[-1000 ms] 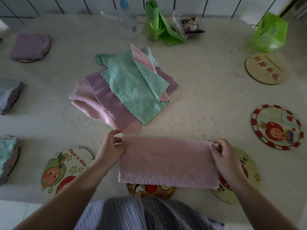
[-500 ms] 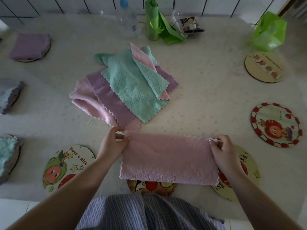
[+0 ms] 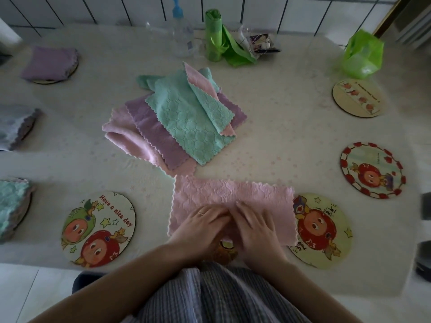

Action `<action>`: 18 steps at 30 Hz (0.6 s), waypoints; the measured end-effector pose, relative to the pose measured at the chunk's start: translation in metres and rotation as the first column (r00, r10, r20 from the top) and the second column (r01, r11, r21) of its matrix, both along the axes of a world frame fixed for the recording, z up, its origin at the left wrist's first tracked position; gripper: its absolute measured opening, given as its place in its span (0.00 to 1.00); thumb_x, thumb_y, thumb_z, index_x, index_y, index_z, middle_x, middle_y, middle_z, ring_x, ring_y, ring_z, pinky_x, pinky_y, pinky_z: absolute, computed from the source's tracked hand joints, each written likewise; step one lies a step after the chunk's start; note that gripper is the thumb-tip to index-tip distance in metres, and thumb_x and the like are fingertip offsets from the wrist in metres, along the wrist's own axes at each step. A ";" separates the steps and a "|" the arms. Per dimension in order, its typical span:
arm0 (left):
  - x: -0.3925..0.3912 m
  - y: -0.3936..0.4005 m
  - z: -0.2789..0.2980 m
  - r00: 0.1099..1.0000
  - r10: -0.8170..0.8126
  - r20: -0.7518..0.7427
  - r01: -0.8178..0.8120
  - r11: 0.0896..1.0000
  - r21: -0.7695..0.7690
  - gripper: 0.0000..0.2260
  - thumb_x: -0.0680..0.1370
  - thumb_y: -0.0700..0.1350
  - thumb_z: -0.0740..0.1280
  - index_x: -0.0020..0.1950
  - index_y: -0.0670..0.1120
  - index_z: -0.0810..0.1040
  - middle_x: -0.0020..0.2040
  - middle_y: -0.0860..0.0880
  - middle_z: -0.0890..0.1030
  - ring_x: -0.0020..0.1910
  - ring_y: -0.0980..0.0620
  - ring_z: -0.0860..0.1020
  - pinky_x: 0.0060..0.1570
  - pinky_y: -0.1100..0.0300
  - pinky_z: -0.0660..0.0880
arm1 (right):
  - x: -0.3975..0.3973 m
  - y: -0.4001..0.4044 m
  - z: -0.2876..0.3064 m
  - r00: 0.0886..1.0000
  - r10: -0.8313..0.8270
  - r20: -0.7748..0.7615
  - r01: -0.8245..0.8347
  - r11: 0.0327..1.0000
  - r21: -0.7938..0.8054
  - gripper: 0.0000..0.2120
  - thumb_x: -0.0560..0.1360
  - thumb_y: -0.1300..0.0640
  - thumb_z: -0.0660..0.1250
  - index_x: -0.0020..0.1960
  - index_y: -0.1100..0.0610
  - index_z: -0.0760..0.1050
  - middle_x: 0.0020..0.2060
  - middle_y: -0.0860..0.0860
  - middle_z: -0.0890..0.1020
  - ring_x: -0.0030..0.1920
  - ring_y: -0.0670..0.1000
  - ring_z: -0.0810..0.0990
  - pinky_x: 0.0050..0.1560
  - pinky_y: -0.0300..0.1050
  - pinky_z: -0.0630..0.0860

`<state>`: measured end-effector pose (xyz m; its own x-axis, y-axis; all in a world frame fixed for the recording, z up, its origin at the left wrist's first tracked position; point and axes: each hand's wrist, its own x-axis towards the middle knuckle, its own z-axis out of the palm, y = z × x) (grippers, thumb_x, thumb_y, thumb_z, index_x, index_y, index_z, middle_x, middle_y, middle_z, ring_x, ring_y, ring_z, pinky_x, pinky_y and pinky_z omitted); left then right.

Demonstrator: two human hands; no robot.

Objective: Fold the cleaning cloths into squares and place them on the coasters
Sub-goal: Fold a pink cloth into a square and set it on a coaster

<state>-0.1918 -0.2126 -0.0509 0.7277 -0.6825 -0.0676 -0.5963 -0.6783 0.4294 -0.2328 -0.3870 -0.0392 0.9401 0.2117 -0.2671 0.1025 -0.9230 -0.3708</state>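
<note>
The pink cloth lay flat on the table at its near edge, folded into a wide rectangle. Its right end overlapped the rim of a coaster with a red fruit face. Another coaster was mostly hidden under the cloth's near edge and showed only between the wrists.

Both hands rested palm-down on the near half of the cloth, fingers extended and flat, gripping nothing. The left hand and the right hand sat side by side, with fingertips touching or nearly so at the cloth's middle. A ring was visible on the left hand.

A loose pile of unfolded cloths lay at the table's centre, just beyond the pink cloth: teal on top, purple and pink beneath.

To the left of the pink cloth sat a bare coaster reading "Have a nice day". Along the left edge, a folded purple cloth rested on a coaster; a grey cloth and a teal cloth lay nearer, each partly out of frame.

On the right side, two further coasters were bare: one with a red border and a pale one farther back. A green bag, a roll of green bags and a clear bottle stood along the far edge.
</note>
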 end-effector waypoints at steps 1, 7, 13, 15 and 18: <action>0.000 0.005 -0.005 0.998 -0.035 0.051 0.032 0.998 0.050 0.20 0.75 0.51 0.59 0.66 0.50 0.71 0.65 0.52 0.73 0.66 0.51 0.70 0.66 0.50 0.68 | -0.001 -0.001 -0.006 1.000 0.014 0.020 -0.013 1.000 -0.027 0.26 0.73 0.47 0.53 0.70 0.53 0.63 0.69 0.51 0.69 0.70 0.52 0.66 0.66 0.66 0.61; -0.003 0.035 -0.017 0.993 -0.032 0.113 0.023 0.997 0.079 0.19 0.77 0.51 0.57 0.68 0.51 0.68 0.71 0.47 0.68 0.70 0.48 0.65 0.70 0.51 0.55 | -0.010 -0.036 -0.010 0.997 0.024 0.074 -0.017 0.995 -0.101 0.24 0.77 0.44 0.46 0.70 0.49 0.63 0.73 0.49 0.60 0.74 0.49 0.54 0.71 0.60 0.46; -0.009 0.064 -0.014 0.995 0.082 0.053 -0.083 0.996 0.028 0.20 0.77 0.50 0.56 0.70 0.52 0.66 0.73 0.52 0.62 0.73 0.53 0.58 0.71 0.53 0.53 | -0.025 -0.074 -0.009 0.993 -0.080 0.083 0.091 0.987 -0.130 0.23 0.77 0.47 0.48 0.69 0.50 0.67 0.72 0.48 0.64 0.73 0.47 0.55 0.70 0.60 0.50; -0.011 0.074 -0.013 0.992 0.108 0.059 -0.111 0.992 0.052 0.21 0.77 0.51 0.56 0.70 0.53 0.66 0.73 0.53 0.62 0.73 0.55 0.56 0.71 0.53 0.52 | -0.027 -0.080 -0.009 0.993 -0.080 0.090 0.091 0.988 -0.126 0.20 0.76 0.51 0.56 0.68 0.50 0.68 0.71 0.49 0.65 0.73 0.48 0.57 0.70 0.61 0.50; -0.014 0.079 -0.006 0.986 0.149 0.078 -0.153 0.987 0.042 0.19 0.76 0.51 0.57 0.66 0.52 0.72 0.69 0.53 0.69 0.71 0.56 0.61 0.71 0.53 0.54 | -0.022 -0.079 -0.004 0.987 -0.136 0.089 0.143 0.987 -0.073 0.21 0.73 0.57 0.66 0.65 0.50 0.71 0.68 0.48 0.68 0.70 0.49 0.63 0.71 0.61 0.52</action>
